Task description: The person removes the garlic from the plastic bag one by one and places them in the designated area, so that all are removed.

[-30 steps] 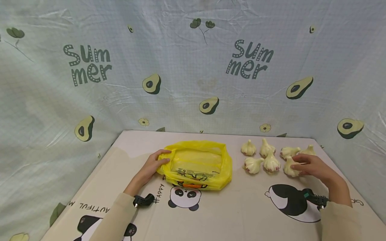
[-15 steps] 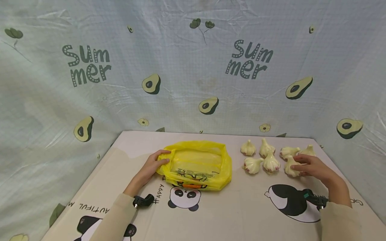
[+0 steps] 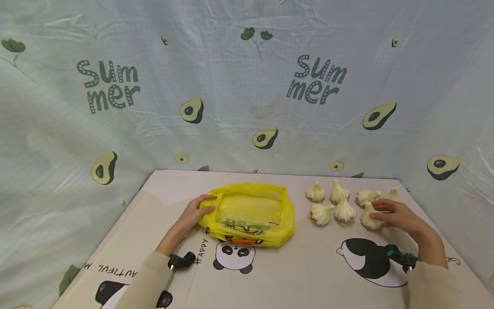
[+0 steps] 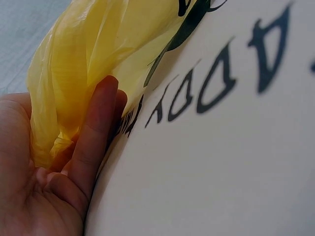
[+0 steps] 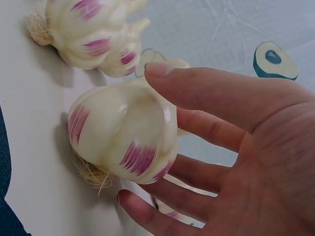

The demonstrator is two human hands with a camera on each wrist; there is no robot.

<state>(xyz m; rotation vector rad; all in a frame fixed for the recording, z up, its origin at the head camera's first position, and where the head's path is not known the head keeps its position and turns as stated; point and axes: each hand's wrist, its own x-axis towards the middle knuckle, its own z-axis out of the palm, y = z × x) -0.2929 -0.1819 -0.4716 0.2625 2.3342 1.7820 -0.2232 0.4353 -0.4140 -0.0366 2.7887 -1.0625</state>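
My left hand (image 3: 194,212) grips the left edge of a yellow plastic bag (image 3: 250,206). The bag lies with its mouth spread wide; dark and orange print shows on it. In the left wrist view, thumb and fingers of the hand (image 4: 54,182) are around the bunched yellow film of the bag (image 4: 78,64). At the right, my right hand (image 3: 401,216) holds a garlic bulb (image 3: 369,216) on the table, fingers and thumb about its neck side. That bulb (image 5: 118,132), cream with purple streaks and a root tuft, fills the right wrist view beside the hand (image 5: 256,147).
Several other garlic bulbs (image 3: 344,210) sit in a group at the back right, some touching. One bulb (image 5: 88,29) is close to the held one. The pale table cover (image 3: 285,274) has panda prints. A patterned cloth (image 3: 227,86) rises behind and at both sides.
The head view has shifted slightly. Both hands stay where they were, one on the bag and one at the garlic bulb, which has hardly moved.
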